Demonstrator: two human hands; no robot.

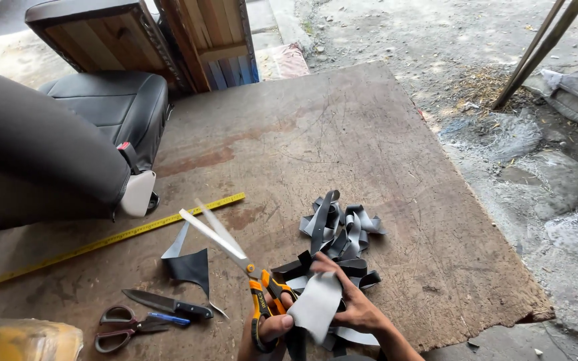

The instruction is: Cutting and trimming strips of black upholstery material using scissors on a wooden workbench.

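While the orange-handled scissors (235, 257) are gripped through their loops by the left hand (269, 329), blades spread wide and pointing up and away, a pale grey scrap (316, 306) is pinched closed in the right hand (354, 309), just beside the handles. For a clean cut, the scrap would best be kept taut and fed deep between the blades, fingers clear of the edges. Just beyond the right hand, a heap of black and grey strips (339, 237) is piled on the wooden board (342, 127). Left of the left hand lie a knife (167, 304), smaller red-handled scissors (128, 326) and a dark triangular offcut (188, 269). Further off, a yellow tape measure (102, 242) is stretched, and what seems to be a black vehicle seat (61, 144) stands.
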